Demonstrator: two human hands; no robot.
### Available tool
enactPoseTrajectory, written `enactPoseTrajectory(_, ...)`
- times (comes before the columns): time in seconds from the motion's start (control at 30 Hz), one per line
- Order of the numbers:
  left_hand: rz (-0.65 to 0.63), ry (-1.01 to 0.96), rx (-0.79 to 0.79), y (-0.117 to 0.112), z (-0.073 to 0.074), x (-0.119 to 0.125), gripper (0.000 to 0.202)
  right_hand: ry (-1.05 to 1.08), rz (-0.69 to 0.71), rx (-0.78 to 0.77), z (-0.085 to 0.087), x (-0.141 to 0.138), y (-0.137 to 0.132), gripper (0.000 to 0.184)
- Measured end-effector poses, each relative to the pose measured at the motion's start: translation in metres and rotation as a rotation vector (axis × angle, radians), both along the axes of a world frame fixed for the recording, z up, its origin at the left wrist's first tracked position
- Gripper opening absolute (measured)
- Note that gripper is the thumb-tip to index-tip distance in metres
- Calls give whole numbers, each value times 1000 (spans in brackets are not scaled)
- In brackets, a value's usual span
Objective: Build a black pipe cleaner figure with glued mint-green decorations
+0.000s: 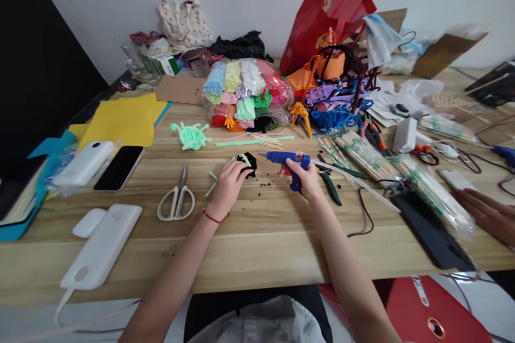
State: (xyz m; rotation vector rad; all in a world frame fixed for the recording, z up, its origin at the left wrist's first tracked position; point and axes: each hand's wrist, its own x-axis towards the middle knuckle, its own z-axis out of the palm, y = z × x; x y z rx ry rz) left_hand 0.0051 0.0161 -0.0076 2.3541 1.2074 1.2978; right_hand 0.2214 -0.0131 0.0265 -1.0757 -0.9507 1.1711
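My right hand point(303, 176) is wrapped round a blue hot glue gun point(281, 157), its nozzle pointing left and a long clear glue stick point(358, 181) sticking out of its back. Just left of the nozzle, the fingers of my left hand point(228, 182) are closed on a small black fuzzy piece point(251, 163). A short mint-green strip lies across that black piece by my fingertips. Under and beside my left hand are more short mint-green pieces point(211, 187). White-handled scissors point(176, 198) lie to the left. Beyond my hands sits a mint-green fuzzy figure point(190, 135).
A bag of coloured pipe cleaners point(246, 91) stands at the back, near a red bag point(328, 16). Dark pliers point(332, 188) and packs of wooden sticks point(432, 193) lie right. Phone point(119, 168) and power bank point(102, 246) lie left. Another person's hand point(488, 214) rests far right.
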Motion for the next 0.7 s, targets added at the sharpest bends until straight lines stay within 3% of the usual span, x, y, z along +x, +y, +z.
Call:
enactPoseTrajectory(0.2, -21, 27, -8, 0, 2, -1, 12, -214, 23, -49, 0, 4, 2, 40)
enactPoseTrajectory(0.7, -16, 103, 52, 0, 3, -2, 15, -212, 51, -39, 0, -8, 2, 44)
